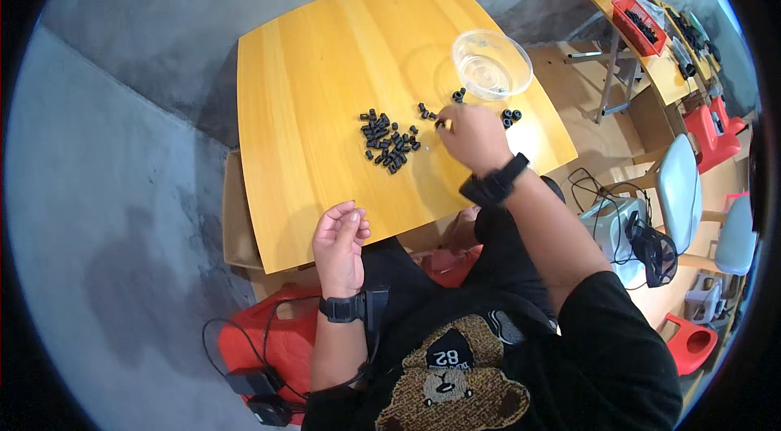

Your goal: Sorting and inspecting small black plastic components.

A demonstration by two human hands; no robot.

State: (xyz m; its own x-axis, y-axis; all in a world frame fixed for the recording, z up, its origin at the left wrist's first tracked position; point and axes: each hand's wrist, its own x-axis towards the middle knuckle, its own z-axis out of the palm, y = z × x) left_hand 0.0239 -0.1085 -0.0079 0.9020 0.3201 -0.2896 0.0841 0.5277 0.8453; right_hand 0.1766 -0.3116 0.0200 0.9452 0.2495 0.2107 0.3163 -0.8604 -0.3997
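Dozens of small black cylindrical pieces (381,135) lie in a loose pile near the middle of the yellow wooden tabletop (325,65), some on their sides and some standing on end. A few stray pieces (423,109) sit apart from it, between the pile and the right hand (473,137). That hand reaches over the wood with its fingers bent down and drawn close together; a dark piece shows at the fingertips, but I cannot tell whether it is gripped or merely beside them. The left hand (339,245) is off at the near edge, fingers loosely curled and thumb near them, and I cannot tell whether anything is inside. Beyond the right hand stands a clear round plastic tub (486,73), with a small group of pieces just beside its near side and another cluster (510,117) to the right of the hand. Each wrist wears a black strap (342,309). Further out, a red basket (630,18) holding dark items rests on a side tabletop (677,88), and a pale blue chair (682,179) stands near it
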